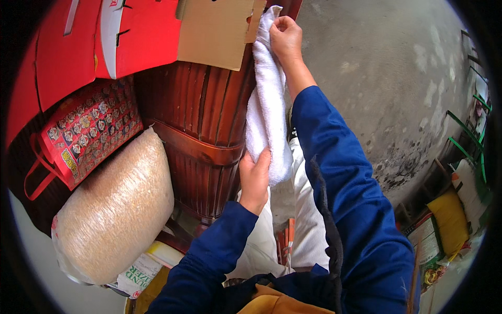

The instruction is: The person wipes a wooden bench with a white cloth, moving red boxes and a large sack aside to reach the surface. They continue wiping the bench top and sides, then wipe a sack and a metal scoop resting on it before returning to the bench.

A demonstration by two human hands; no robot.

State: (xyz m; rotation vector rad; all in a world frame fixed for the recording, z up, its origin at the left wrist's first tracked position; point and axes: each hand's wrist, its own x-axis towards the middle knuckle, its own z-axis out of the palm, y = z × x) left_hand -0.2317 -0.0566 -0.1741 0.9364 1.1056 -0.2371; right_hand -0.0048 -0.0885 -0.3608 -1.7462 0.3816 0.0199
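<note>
A white terry towel [270, 106] hangs lengthwise in front of me, folded or bunched into a narrow strip. My right hand [287, 37] pinches it near its upper end between thumb and fingers. Lower down, my left hand [255, 178] grips the towel's bottom fold, the thumb lying over the cloth. Just left of the towel stands a dark red-brown wooden cabinet [188, 102] with ribbed sides. The towel covers part of the cabinet's edge. The fingers of my left hand are partly hidden behind the cloth.
Flattened red cardboard [145, 35] with a brown panel [215, 33] overhangs the cabinet top. A red printed bag [94, 121] and a bulging clear sack of grain-like material [117, 212] sit at left. Grey concrete floor [353, 78] lies right, with a yellow sack [449, 223] and green bars [464, 129] beyond.
</note>
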